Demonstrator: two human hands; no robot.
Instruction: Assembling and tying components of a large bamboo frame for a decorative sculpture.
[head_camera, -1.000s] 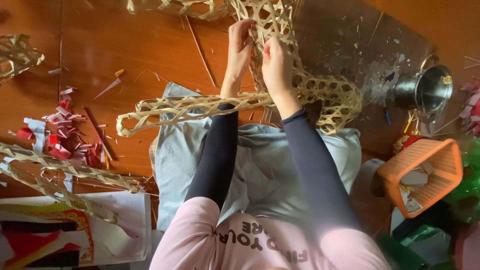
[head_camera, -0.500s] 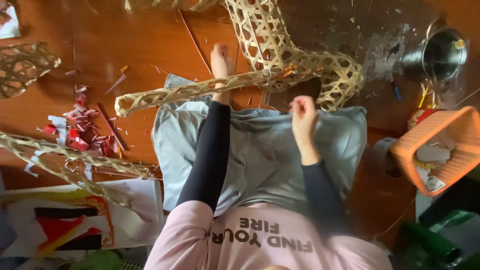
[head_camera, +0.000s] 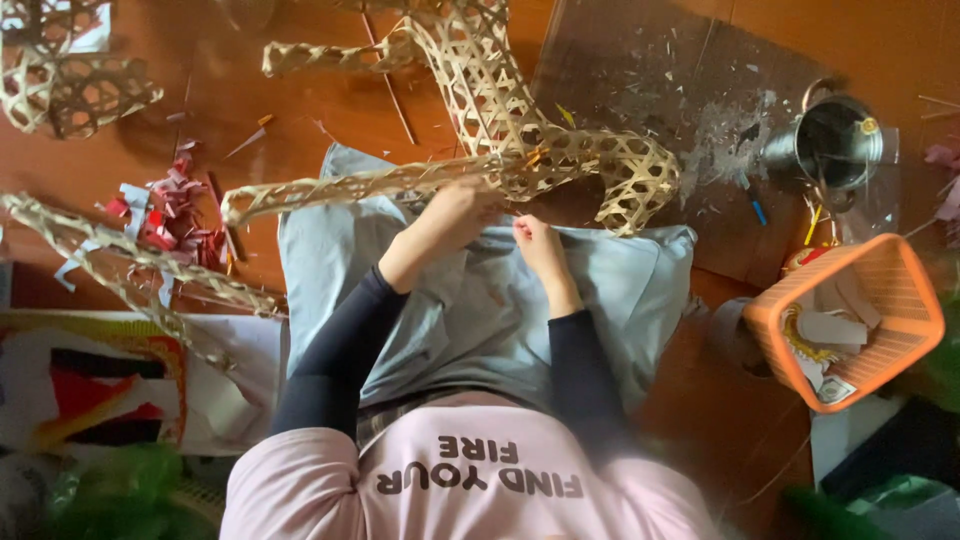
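The left hand (head_camera: 452, 215) is gripping the long arm of the woven bamboo frame (head_camera: 500, 110), which is lying across the floor and the grey cloth (head_camera: 620, 290) on the lap; the weaving looks part done. The right hand (head_camera: 540, 245) is resting on the cloth with fingers pinched, around what I cannot tell. Further work at the joint is likely calling for both hands there.
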